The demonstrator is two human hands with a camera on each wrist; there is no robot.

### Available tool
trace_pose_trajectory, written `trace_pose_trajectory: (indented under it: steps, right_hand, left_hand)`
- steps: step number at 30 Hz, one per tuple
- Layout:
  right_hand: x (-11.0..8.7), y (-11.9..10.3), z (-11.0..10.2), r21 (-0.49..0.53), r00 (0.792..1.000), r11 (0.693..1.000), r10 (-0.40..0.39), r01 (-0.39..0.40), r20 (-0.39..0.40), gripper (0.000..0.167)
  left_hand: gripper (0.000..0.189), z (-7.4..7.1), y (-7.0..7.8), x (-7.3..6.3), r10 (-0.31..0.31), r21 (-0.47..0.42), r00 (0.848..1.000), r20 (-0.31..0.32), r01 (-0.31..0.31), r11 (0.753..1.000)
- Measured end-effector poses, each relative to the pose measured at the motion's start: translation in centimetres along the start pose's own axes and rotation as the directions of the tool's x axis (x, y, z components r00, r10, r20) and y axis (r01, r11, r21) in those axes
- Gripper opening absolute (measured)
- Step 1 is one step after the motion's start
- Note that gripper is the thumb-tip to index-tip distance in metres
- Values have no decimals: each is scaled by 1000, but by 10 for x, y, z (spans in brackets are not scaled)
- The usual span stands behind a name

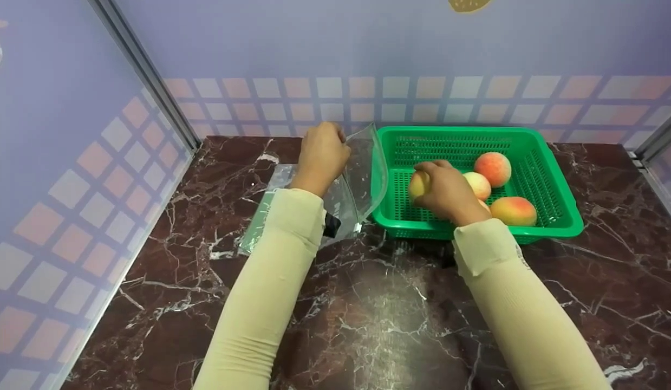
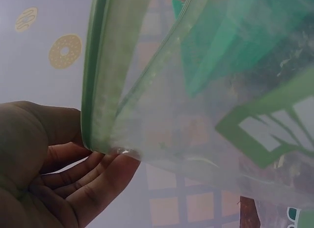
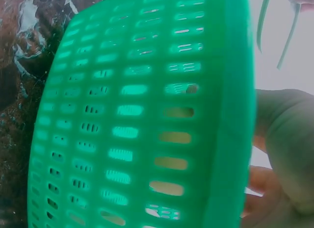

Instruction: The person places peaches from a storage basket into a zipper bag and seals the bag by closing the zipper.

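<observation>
My left hand (image 1: 324, 154) pinches the edge of a clear zip bag (image 1: 362, 179), whose mouth gapes toward the basket. In the left wrist view the thumb and fingers of the left hand (image 2: 83, 174) hold the corner of the bag (image 2: 196, 130) by its green zip strip. Inside the green plastic basket (image 1: 562, 184), my right hand (image 1: 449, 189) grips a yellowish peach (image 1: 418, 185) at the left side. More peaches (image 1: 493, 169) lie to the right of that hand, one partly hidden behind it. The basket wall (image 3: 127, 110) covers much of the right wrist view.
Under the left forearm lies flat clear plastic with green print (image 1: 259, 216) on the dark marbled table (image 1: 367, 325). A small white zip slider (image 1: 358, 227) sits at the bag's near corner. Tiled-pattern panels (image 1: 367, 49) stand behind and at the left.
</observation>
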State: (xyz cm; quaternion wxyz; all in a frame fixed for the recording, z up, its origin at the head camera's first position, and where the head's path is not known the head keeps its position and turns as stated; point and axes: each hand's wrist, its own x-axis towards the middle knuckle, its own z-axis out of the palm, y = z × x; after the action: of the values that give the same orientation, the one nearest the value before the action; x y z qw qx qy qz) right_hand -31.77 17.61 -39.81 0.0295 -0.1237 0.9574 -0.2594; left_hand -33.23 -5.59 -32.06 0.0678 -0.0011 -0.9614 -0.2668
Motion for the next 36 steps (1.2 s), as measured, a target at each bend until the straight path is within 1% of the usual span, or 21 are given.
trace_pose_trajectory:
  steps: [9, 15, 19, 27, 31, 36]
  right_hand:
    - [0, -5, -7, 26, 999, 1000, -8, 9, -34, 72]
    - [-2, -10, -12, 29, 998, 999, -21, 23, -56, 71]
    - [-5, -13, -16, 44, 997, 999, -25, 28, -76, 72]
    - [-9, -19, -20, 68, 995, 997, -24, 30, -96, 72]
    - [-11, -23, -22, 85, 994, 996, -31, 40, -105, 71]
    - [-12, -27, -24, 94, 990, 994, -47, 60, -131, 71]
  left_hand:
    - [9, 1, 1, 4, -12, -2, 1000, 4, 12, 1000]
    - [8, 4, 1, 5, 3, -2, 1000, -17, -4, 1000]
    - [13, 5, 1, 5, 14, 7, 999, -31, -14, 1000]
    - [28, 5, 2, 5, -6, -2, 1000, -7, 6, 1000]
    - [27, 5, 2, 5, -17, -12, 1000, 5, 17, 1000]
    - [25, 5, 2, 6, -11, -6, 1000, -12, 11, 1000]
